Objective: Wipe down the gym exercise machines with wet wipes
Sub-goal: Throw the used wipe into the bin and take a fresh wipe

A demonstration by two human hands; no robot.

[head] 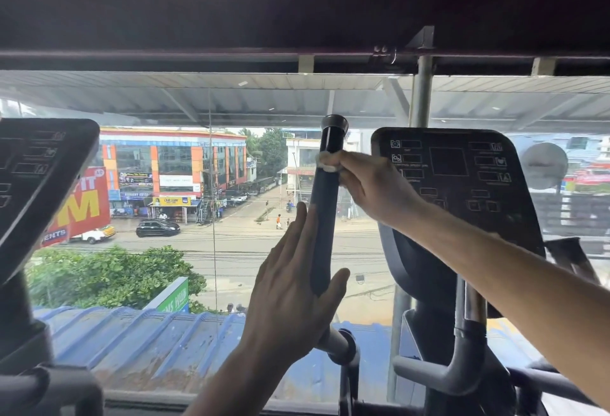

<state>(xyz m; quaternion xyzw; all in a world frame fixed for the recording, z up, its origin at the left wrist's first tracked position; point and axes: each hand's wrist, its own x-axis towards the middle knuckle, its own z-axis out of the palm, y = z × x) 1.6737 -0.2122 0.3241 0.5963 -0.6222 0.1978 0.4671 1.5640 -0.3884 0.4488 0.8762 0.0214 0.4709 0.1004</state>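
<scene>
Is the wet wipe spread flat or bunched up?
Bunched up: the wipe shows as a small white wad between the right hand and the handle.

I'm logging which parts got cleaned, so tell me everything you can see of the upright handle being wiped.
The handle is a dark, matte, foam-looking grip on a slightly tilted upright bar, topped by a glossy black section and a flared cap, with grey metal tube below. It stands before the window, left of the console. The right hand presses a white wipe around its upper part; the left hand rests open against its lower part.
</scene>
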